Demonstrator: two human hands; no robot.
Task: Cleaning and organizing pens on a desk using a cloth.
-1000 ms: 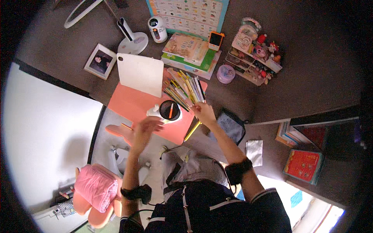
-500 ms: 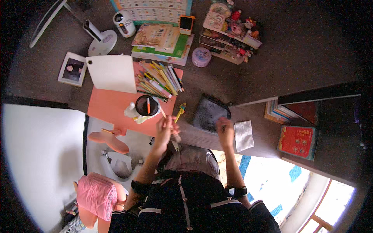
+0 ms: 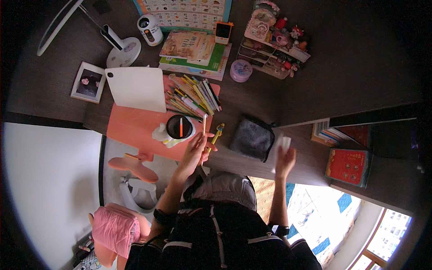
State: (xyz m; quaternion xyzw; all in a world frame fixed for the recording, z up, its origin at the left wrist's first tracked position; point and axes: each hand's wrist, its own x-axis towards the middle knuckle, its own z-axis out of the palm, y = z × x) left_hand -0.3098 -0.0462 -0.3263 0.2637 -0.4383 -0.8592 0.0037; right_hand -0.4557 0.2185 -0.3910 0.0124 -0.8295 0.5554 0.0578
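My left hand [image 3: 194, 150] is closed around a slim pencil [image 3: 204, 123], its pale end pointing away from me. Beside those fingers lies a yellow pen with a figure on its top [image 3: 218, 132]. To the left stands a black mesh pen cup [image 3: 173, 135] in a white holder, with an orange stick inside. My right hand [image 3: 285, 163] grips a white tissue [image 3: 283, 144], somewhat blurred, over the desk's right side. Between my hands lies a dark grey zip pouch [image 3: 252, 138]. Several pens and pencils [image 3: 193, 95] are heaped beyond the cup.
A pink desk mat [image 3: 130, 123] carries a white tablet case [image 3: 137, 90]. Behind are a lamp [image 3: 123, 51], stacked books [image 3: 193, 51], a round purple tin [image 3: 241, 70] and a shelf of trinkets [image 3: 274, 38]. At right sits a red book [image 3: 346, 166].
My right hand has moved from beside the pouch rightward and taken up the white tissue from the desk. The pencil in my left hand has swung more upright. The whole view has shifted slightly.
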